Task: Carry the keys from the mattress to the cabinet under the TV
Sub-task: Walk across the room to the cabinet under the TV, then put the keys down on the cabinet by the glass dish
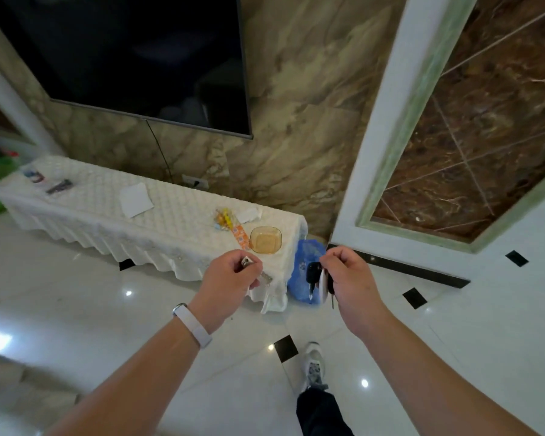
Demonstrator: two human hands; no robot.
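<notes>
Currently, the right hand [348, 278] grips black keys [316, 276]; the left hand [233, 280] pinches a metal key [255, 269]. Beyond both: quilted white-clothed cabinet [114, 215], amber glass dish [265, 240].

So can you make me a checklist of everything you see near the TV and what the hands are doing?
Surface: cabinet under the TV, covered with a white quilted cloth.
Job's things: metal keys in the left hand; black car key with a white tag in the right hand. Neither is on the cabinet yet.
Clutter: amber glass dish, white paper, colourful packets, blurred small items at the far end.
Hands: both closed on keys, held in front of the cabinet's near end.
Cables: black cable hanging from the TV to a wall socket.
Surroundings: glossy tiled floor, marble wall, blue bag beside the cabinet.
</notes>
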